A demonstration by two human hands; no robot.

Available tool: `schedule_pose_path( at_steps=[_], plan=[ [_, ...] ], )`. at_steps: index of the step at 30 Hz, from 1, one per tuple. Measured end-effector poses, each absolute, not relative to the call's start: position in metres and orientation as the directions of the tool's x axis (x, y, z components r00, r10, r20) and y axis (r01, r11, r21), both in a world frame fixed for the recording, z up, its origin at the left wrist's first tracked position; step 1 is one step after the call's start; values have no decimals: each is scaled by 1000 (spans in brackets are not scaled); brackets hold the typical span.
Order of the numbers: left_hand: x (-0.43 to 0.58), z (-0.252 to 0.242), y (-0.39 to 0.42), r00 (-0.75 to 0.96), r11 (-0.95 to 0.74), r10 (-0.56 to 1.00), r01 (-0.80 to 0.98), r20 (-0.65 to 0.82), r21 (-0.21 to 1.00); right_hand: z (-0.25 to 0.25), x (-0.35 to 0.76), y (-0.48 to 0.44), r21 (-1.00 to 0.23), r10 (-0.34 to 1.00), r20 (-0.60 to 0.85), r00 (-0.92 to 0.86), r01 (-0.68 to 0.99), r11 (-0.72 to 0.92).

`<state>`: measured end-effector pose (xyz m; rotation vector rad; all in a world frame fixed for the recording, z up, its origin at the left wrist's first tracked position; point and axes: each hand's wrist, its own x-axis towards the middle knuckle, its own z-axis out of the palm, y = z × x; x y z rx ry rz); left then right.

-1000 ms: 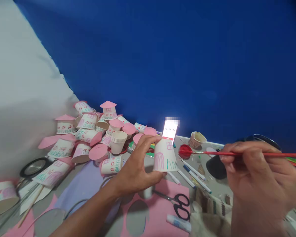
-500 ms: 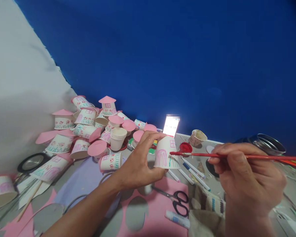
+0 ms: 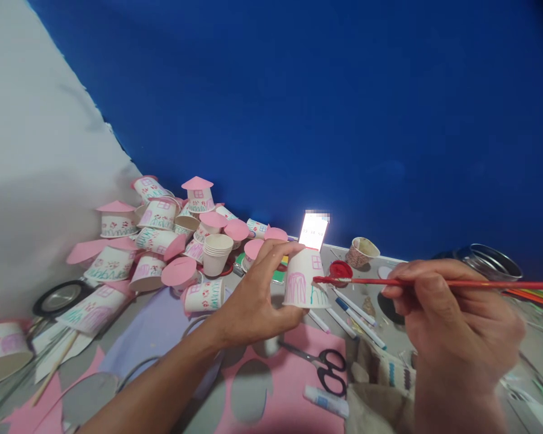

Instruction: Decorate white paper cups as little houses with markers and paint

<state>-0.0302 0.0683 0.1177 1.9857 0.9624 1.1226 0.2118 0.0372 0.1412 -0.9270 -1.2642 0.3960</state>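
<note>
My left hand [image 3: 262,295] grips a white paper cup [image 3: 304,265] upside down, thumb at the rim and fingers over its base. A purple door, a purple window and some green strokes are drawn on the cup's side. My right hand [image 3: 452,319] pinches a red paintbrush [image 3: 380,282] held level. Its red-coated tip meets the cup's side, just above the green strokes. Behind the cup stands a small pot of red paint [image 3: 341,270]. A lit phone [image 3: 314,230] leans against the blue wall.
Decorated cups with pink paper roofs [image 3: 158,214] are piled at the left, beside a stack of plain cups [image 3: 217,253]. Below lie scissors [image 3: 330,371], a glue stick [image 3: 326,401] and pink paper [image 3: 294,410]. Several markers [image 3: 357,319] and a beige cloth [image 3: 375,404] lie nearer my right hand.
The brush tip has shifted very slightly right and up on the cup. My left hand and the cup stay practically where they were.
</note>
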Motion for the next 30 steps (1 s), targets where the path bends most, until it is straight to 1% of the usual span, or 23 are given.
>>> schedule_pose_path(
  at_steps=[4,10,15,25,30],
  plan=[
    [-30,119,69,361,-520,835,273,415,809,142,211,37,-769,707,639,304,213,603],
    [-27,119,68,370,-527,827,252,422,812,140,212,36,-786,730,618,290,237,571],
    [-29,118,69,366,-524,831,261,420,811,144,211,37,-773,709,633,311,218,595],
    [-31,117,70,354,-523,833,256,424,813,143,212,38,-761,706,648,285,215,612],
    [-34,114,70,354,-524,831,240,430,817,147,209,37,-755,686,653,320,210,621]
  ],
)
